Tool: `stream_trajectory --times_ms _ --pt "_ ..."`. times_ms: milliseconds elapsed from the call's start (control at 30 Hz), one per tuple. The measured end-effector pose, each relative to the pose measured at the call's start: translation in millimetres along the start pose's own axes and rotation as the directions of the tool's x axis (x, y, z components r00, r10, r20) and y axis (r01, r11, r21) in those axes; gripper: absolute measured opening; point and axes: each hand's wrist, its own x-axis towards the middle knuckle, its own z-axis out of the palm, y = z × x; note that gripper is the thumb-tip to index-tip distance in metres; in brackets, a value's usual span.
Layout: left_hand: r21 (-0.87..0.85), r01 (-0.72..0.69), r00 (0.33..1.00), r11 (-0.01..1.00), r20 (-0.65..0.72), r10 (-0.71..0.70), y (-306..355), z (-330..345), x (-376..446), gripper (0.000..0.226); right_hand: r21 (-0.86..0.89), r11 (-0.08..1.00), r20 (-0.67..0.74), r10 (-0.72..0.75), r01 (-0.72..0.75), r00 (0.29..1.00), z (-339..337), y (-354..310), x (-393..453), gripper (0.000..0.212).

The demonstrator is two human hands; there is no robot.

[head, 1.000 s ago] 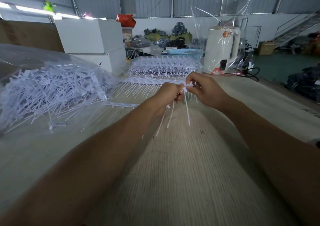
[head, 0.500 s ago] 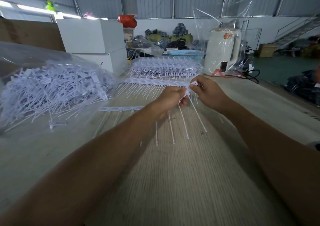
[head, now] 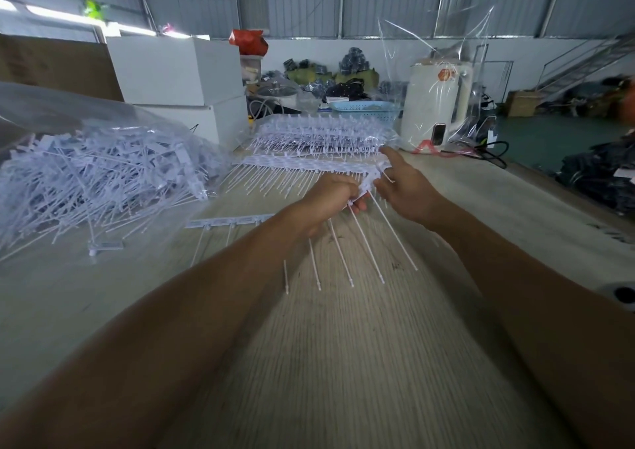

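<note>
My left hand (head: pixel 326 201) grips a short strip of white plastic ties (head: pixel 364 239) by its top bar; several thin stems fan down toward the table. My right hand (head: pixel 402 187) is just right of it, index finger stretched forward, thumb and fingers at the strip's right end; whether it pinches the strip I cannot tell. Behind both hands a long comb-like strip of ties (head: pixel 302 168) lies flat on the wooden table (head: pixel 343 362).
A clear bag heaped with loose white ties (head: pixel 96 177) fills the left. A stack of tie strips (head: pixel 323 135) lies further back. A shorter strip (head: pixel 226 223) lies near my left forearm. White boxes (head: pixel 171 70) and a plastic-wrapped white appliance (head: pixel 436 104) stand behind.
The strip in my hands has spread out, its stems now fanning longer toward the table. My right hand has moved forward and its index finger has straightened.
</note>
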Motion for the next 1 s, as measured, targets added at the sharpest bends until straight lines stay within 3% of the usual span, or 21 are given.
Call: stream_trajectory --times_ms 67,167,267,367,500,633,700,1000 --pt "0.003 -0.003 1.0 1.0 0.014 0.003 -0.8 0.9 -0.4 0.022 0.065 0.997 -0.002 0.038 -0.038 0.999 -0.3 0.9 1.3 0.042" --pt "-0.005 0.002 1.0 1.0 0.022 -0.001 -2.2 2.2 0.2 0.021 0.152 0.986 -0.013 0.065 -0.062 0.998 -1.4 4.4 1.4 0.013" --pt "-0.021 0.009 1.0 1.0 0.017 -0.008 -3.0 2.4 2.2 0.021 0.299 0.948 -0.006 0.115 -0.108 0.993 -4.1 5.0 -1.0 0.018" --pt "-0.04 0.003 1.0 0.999 -0.003 -0.003 -4.2 3.1 1.7 0.024 0.397 0.911 0.003 0.124 -0.115 0.992 -7.6 1.8 -2.9 0.009" --pt "-0.015 -0.063 0.998 0.998 -0.028 0.063 -6.4 3.0 0.3 0.021 0.308 0.951 -0.039 0.03 -0.016 0.999 -5.6 -1.8 -3.7 0.008" --pt "-0.006 -0.096 0.994 0.995 -0.062 0.095 -6.9 0.3 -0.1 0.018 0.195 0.974 -0.068 -0.104 0.115 0.992 -9.2 -4.2 -5.8 0.027" --pt "-0.02 -0.101 0.992 0.995 -0.08 0.099 -6.3 0.5 0.3 0.019 0.164 0.983 -0.039 -0.072 0.077 0.997 -9.6 -4.4 -5.3 0.018" --pt "-0.027 -0.098 0.99 0.995 -0.108 0.095 -5.7 0.3 1.8 0.024 -0.02 1.0 -0.023 0.011 -0.011 1.0 -7.4 -7.0 -1.8 0.029"
